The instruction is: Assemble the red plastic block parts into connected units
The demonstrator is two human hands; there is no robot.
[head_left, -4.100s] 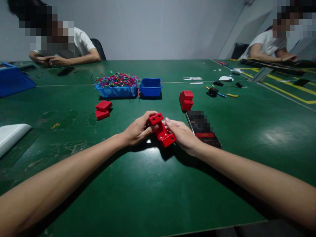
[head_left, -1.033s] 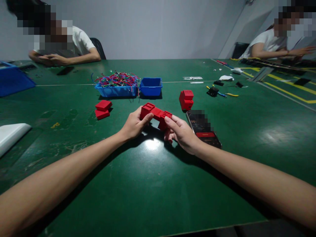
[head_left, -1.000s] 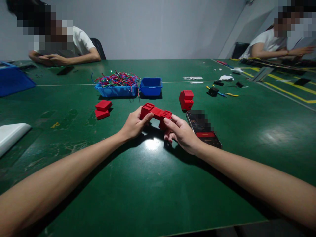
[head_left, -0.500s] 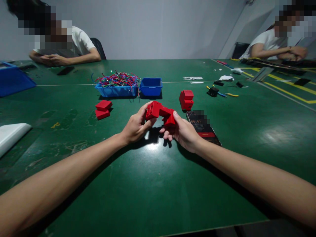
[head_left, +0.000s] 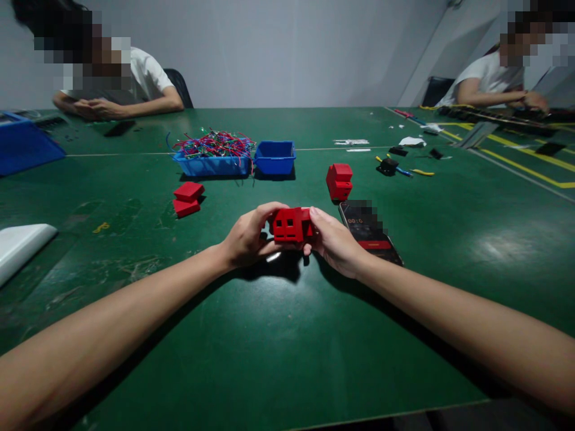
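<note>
- Red block (head_left: 291, 224) is at frame centre, held just above the green counter (head_left: 278, 347), slotted face toward camera.
- Left hand (head_left: 245, 238) grips the block's 9 o'clock side, fingers curled closed over its top and thumb underneath.
- Right hand (head_left: 335, 239) grips the 3 o'clock side, fingers closed on that end.
- Phone (head_left: 371, 233) lies flat on the counter at 3 o'clock of the block, just beside the right hand.
- Second red block (head_left: 339, 181) stands at 1 o'clock, apart from the hands.
- Two flat red pieces (head_left: 187, 199) are stacked at 10 o'clock.
- Blue tray of wires (head_left: 212, 157) and small blue bin (head_left: 275, 158) sit side by side at 11–12 o'clock, farther back.
- White slab (head_left: 20, 246) is at far 9 o'clock.
- Other people's arms rest on the counter at the far corners.
</note>
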